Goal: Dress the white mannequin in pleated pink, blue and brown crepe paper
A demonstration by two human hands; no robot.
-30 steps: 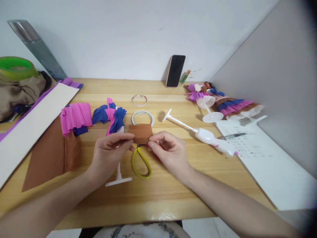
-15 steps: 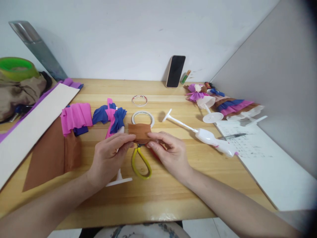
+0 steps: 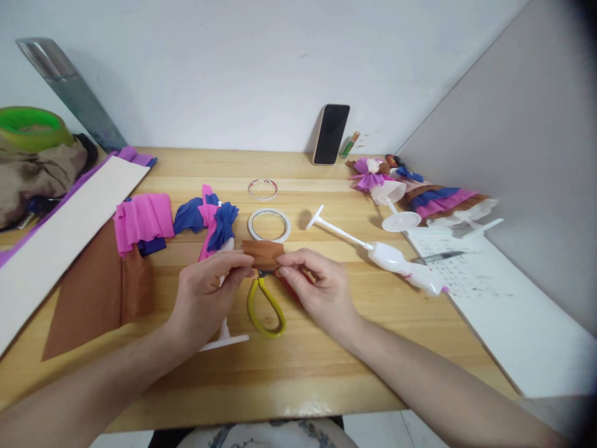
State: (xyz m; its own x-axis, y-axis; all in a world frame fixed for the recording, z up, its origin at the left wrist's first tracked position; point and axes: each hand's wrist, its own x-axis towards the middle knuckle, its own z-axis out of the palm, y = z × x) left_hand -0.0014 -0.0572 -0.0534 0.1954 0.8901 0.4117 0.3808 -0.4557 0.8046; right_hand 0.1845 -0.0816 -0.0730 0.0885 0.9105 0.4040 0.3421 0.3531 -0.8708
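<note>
Between my two hands is a small piece of brown crepe paper (image 3: 263, 254). My left hand (image 3: 208, 292) pinches its left end, and my right hand (image 3: 321, 292) pinches the right end. Below it lie scissors (image 3: 271, 322) with a yellow handle; their blades are hidden under the paper and my hand. A roll of white tape (image 3: 289, 225) lies just beyond. Partly behind my left hand is a small white mannequin on a stand (image 3: 224, 337), dressed in pink and blue crepe paper (image 3: 221, 225).
At left lie brown crepe paper (image 3: 88, 292), pink crepe paper (image 3: 147, 218) and a long white strip (image 3: 69, 242). A bare white mannequin (image 3: 396, 260) lies at right beside a notepad (image 3: 508, 305) with a pen (image 3: 441, 257). A phone (image 3: 331, 134) leans on the wall.
The brown crepe paper's upper edge has come down, so it looks shorter and more of the tape roll shows. Both hands stay in nearly the same place, still pinching it.
</note>
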